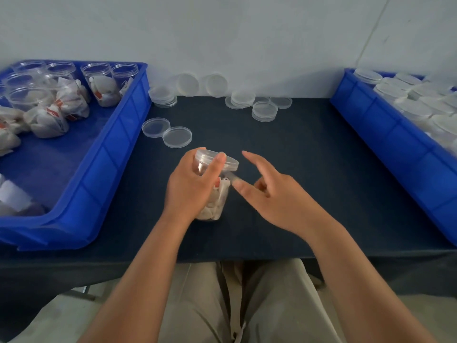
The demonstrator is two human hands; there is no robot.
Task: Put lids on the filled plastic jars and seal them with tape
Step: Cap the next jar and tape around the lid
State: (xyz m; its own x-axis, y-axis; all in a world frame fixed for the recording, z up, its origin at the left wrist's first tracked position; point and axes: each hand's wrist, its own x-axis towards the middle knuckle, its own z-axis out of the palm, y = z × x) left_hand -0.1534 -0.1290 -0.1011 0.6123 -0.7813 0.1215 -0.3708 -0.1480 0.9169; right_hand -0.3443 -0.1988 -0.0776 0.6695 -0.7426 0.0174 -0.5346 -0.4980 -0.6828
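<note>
Left hand (190,186): fingers and thumb curled round a filled jar (217,201), upright on the counter (296,169), near centre. The lid (210,157) sits on the jar, tilted.

Right hand (277,194): just right of the jar, index finger and thumb stretched out, other fingers curled. There is a blurred clear strip at the thumb tip; cannot tell whether the hand pinches it.

Loose lids (176,136) lie far of the jar.

Left bin (116,149): open filled jars (103,85).

Right bin (385,134): lidded jars (415,105).
</note>
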